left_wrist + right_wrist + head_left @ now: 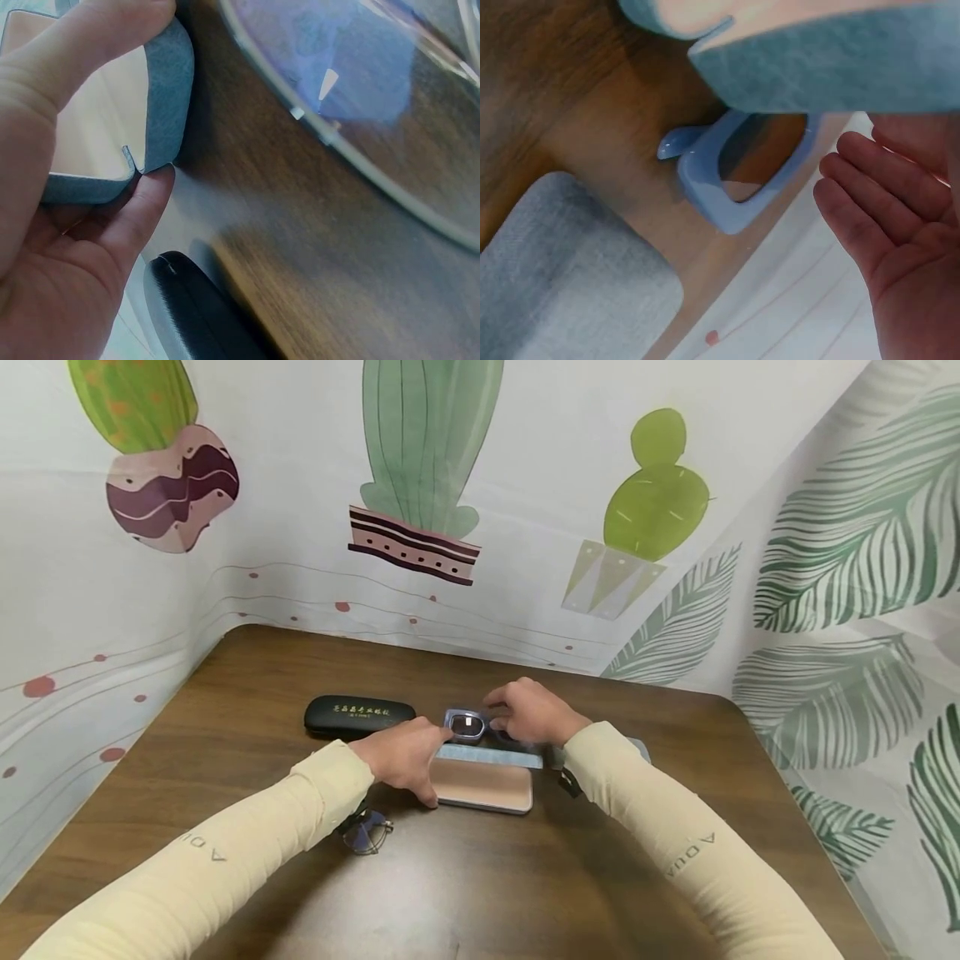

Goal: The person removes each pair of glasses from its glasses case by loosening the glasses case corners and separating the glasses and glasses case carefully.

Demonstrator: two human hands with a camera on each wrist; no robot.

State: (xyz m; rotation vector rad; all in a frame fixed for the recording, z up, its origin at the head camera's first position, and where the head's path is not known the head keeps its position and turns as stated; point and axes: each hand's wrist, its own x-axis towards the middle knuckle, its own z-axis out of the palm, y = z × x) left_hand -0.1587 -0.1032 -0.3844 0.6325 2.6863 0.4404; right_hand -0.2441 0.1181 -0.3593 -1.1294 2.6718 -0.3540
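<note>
My left hand (401,756) grips the left end of an opened glasses case (480,783) with a pale peach lining and a blue-grey outside. In the left wrist view, its thumb (112,37) lies over the near rim and a finger presses at the hinge corner. Just behind the case are blue-framed glasses (467,725). Over their right half is my right hand (536,714), thumb and index finger near the bridge. The right wrist view shows the blue glasses (712,199) beside the other, fairly straight fingers; the case hides the thumb and any contact.
A black glasses case (352,716) with gold lettering lies closed at the back left. Round thin-rimmed glasses (367,832) lie by my left wrist. A grey-blue case (577,277) sits to the right, mostly behind my right sleeve in the head view. The wooden table (480,893) meets a printed curtain.
</note>
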